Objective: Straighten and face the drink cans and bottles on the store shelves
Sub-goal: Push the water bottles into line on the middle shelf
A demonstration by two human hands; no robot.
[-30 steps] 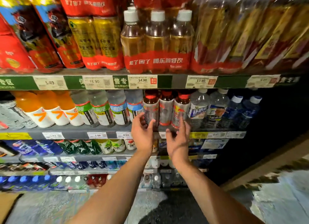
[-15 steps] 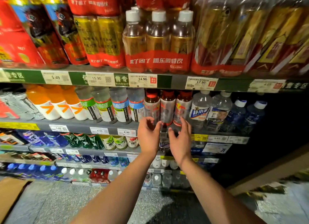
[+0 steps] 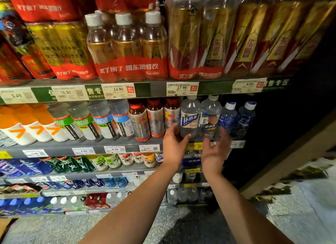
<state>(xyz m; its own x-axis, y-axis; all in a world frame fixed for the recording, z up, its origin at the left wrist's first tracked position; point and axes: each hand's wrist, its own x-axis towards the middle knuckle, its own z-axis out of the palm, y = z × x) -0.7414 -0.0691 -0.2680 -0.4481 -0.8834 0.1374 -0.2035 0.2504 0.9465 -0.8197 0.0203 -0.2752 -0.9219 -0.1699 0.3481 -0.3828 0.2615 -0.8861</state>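
Both hands are up at the second shelf (image 3: 127, 147) from the top, right at its front edge. The left hand (image 3: 173, 146) has its fingers spread and loosely bent, thumb out toward a clear bottle (image 3: 190, 116) with a blue-and-white label; the fingertips sit just beside the bottle's base, and whether they touch it can't be told through the blur. The right hand (image 3: 214, 152) is palm-in, fingers relaxed and apart, holding nothing, hovering just in front of the second clear bottle (image 3: 210, 116) standing beside the first. Between the hands the two clear bottles stand upright at the shelf's front edge, labels facing out. To their left, three red-capped bottles (image 3: 154, 118) line up along the same edge; to their right, two blue bottles (image 3: 236, 118) with white caps sit toward the shelf's right end. Up on the top shelf, a wrapped pack of amber bottles (image 3: 127, 49) sits at the front edge above the price tags (image 3: 118, 90)
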